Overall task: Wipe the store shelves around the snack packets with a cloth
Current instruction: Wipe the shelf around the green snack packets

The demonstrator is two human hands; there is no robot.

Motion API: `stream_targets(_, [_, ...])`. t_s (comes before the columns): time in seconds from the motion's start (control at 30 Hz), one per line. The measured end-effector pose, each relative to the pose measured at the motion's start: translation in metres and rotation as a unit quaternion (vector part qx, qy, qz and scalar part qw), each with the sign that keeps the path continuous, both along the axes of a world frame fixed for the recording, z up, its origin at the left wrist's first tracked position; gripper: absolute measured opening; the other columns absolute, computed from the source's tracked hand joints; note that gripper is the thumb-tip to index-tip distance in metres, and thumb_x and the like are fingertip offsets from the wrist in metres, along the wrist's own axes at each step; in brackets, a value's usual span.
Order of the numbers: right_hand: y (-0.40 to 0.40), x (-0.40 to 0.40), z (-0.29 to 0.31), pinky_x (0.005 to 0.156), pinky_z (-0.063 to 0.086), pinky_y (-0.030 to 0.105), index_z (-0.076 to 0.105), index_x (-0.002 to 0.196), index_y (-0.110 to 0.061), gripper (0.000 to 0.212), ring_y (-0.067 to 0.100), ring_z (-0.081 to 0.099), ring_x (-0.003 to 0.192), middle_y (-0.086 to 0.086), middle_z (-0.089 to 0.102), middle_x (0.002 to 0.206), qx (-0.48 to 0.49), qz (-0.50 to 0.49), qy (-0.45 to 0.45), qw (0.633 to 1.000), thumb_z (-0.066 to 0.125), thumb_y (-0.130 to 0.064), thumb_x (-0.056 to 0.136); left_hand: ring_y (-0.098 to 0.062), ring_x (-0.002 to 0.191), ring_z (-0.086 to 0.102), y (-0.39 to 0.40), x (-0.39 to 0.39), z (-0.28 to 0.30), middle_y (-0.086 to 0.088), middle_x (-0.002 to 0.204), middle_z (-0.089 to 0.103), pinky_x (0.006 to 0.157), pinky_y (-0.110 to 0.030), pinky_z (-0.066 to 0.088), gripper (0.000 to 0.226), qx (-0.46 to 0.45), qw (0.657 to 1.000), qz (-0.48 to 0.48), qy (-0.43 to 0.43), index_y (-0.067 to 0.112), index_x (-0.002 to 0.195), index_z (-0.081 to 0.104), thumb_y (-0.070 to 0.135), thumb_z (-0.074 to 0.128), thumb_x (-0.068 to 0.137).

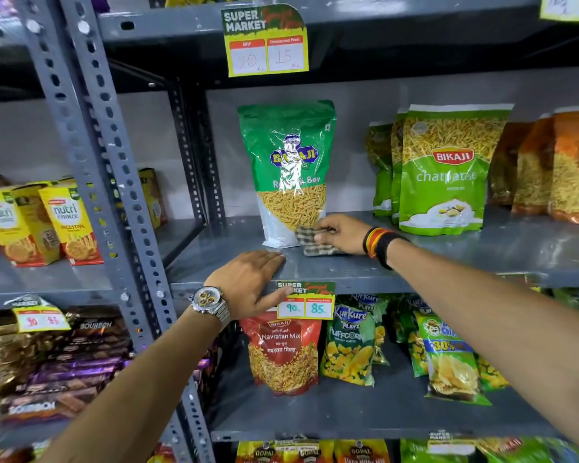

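A grey metal shelf (448, 259) runs across the middle of the view. On it stands a tall green sev packet (290, 168), upright. My right hand (343, 233) presses a checked brown cloth (315, 242) onto the shelf right at the packet's lower right corner, fingers closed on the cloth. My left hand (253, 282), with a wristwatch, lies flat and open on the shelf's front edge, thumb over a price tag (305, 300). Light green Bikaji packets (445, 168) stand to the right on the same shelf.
Orange snack packets (555, 168) fill the far right. Below hang a red Navratan Mix packet (283, 352) and Kurkure bags (351, 345). A perforated upright post (114, 182) divides the racks; yellow biscuit boxes (37, 222) and chocolate biscuit packs (61, 359) sit left.
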State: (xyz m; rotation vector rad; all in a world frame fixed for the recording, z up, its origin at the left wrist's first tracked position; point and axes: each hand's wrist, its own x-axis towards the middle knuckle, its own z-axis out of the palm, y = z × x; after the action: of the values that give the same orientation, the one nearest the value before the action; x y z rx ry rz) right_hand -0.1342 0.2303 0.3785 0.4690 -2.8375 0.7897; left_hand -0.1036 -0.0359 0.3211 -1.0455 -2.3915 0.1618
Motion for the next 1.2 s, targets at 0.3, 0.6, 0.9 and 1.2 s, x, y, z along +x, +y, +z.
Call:
stream_targets(0.3, [0.012, 0.03, 0.026, 0.088, 0.043, 0.031, 0.065, 0.117, -0.017, 0.028, 0.02, 0.06, 0.095, 0.004, 0.067, 0.111, 0.05, 0.087, -0.089, 0.991, 0.057, -0.032, 0.095, -0.03, 0.131, 0.053, 0.0, 0.001, 0.0, -0.015, 0.144, 0.056, 0.112, -0.042, 0.041, 0.079, -0.002, 1.0, -0.001, 0.009, 0.004, 0.145, 0.048, 0.066, 0.034, 0.098])
stream_targets(0.6, [-0.026, 0.001, -0.002, 0.108, 0.035, 0.052, 0.063, 0.122, -0.027, 0.033, 0.026, 0.052, 0.122, 0.001, 0.058, 0.127, -0.013, 0.011, 0.045, 0.999, 0.056, -0.04, 0.092, -0.031, 0.128, 0.057, 0.0, 0.001, 0.002, -0.016, 0.14, 0.059, 0.109, -0.043, 0.043, 0.086, -0.005, 1.0, 0.019, 0.008, 0.001, 0.141, 0.053, 0.071, 0.032, 0.095])
stream_targets(0.9, [-0.04, 0.003, -0.007, 0.11, 0.034, 0.05, 0.06, 0.126, -0.024, 0.034, 0.025, 0.05, 0.126, -0.002, 0.057, 0.132, 0.062, 0.034, 0.024, 0.997, 0.051, -0.038, 0.096, -0.031, 0.131, 0.054, -0.023, -0.003, 0.007, -0.017, 0.145, 0.055, 0.111, -0.043, 0.043, 0.101, -0.01, 0.998, 0.054, -0.011, 0.001, 0.144, 0.048, 0.083, 0.024, 0.089])
stream_targets(1.2, [-0.014, 0.025, 0.014, 0.102, 0.04, 0.033, 0.06, 0.125, -0.01, 0.033, 0.023, 0.056, 0.119, 0.008, 0.063, 0.127, -0.065, 0.009, 0.005, 0.998, 0.053, -0.027, 0.097, -0.031, 0.13, 0.055, -0.024, -0.004, 0.002, -0.017, 0.142, 0.057, 0.108, -0.044, 0.045, 0.093, -0.006, 0.999, 0.045, -0.003, 0.002, 0.142, 0.051, 0.078, 0.03, 0.093])
